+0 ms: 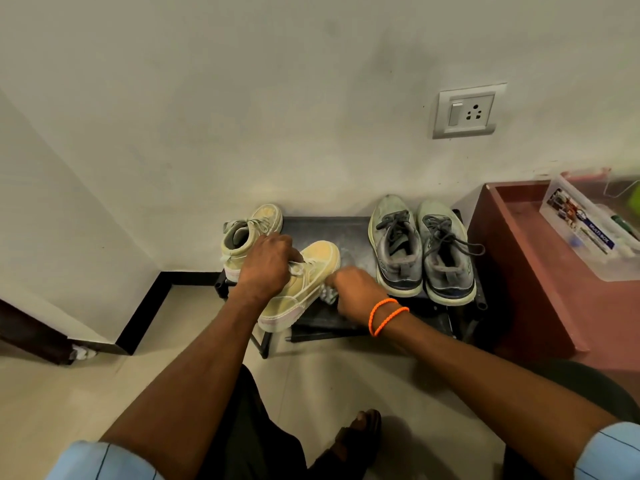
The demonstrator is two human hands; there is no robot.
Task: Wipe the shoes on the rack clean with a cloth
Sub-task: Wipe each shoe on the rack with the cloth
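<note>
Head view, looking down on a low black shoe rack [325, 226] set against a pale wall. Left hand [265, 265] is closed around the tongue and laces of a cream high-top shoe [304, 289], held tilted over the rack's front edge, toe toward 1 o'clock. Right hand [353, 291] is closed on a small crumpled cloth [328, 294], pressed against the shoe's right flank, at 3 o'clock from the shoe. Orange cord bracelets [384, 315] circle the right wrist. The matching cream shoe [249, 233] stands upright on the rack at 10 o'clock from the held one, partly hidden by the left hand. Two grey lace-up trainers [420, 247] sit side by side on the rack's right end, toes to the wall, touching each other. A reddish-brown desk [540, 271] stands just beside the rack at 3 o'clock, carrying a clear plastic box [585, 226]. A wall socket [465, 112] is mounted at 1 o'clock above the trainers.
</note>
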